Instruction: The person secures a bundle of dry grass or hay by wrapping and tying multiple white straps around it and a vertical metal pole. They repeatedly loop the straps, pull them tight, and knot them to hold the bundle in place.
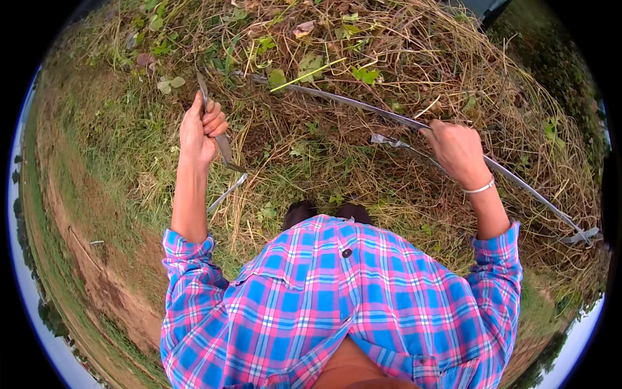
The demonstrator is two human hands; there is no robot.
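Note:
My left hand (201, 127) is closed around a flat grey strip (223, 146), which juts above the fingers and hangs below the palm. Under it, a pale strip (227, 192) slants down toward the grass; I cannot tell whether they are one piece. On the right, my right hand (454, 150) grips a long, flat grey band (359, 103). From the weeds at upper left it runs through the fist to a knotted or folded end (580, 237) at far right. Beneath this fist trails a thinner length with a whitish crumpled end (386, 140).
A heap of dry vines (418, 44) with scattered green leaves rises in front of me. One bright green stem (307, 75) lies across it. Dark legwear (300, 212) shows below my shirt. Bare soil (116, 291) stretches at left; a dark object (486, 8) stands at upper right.

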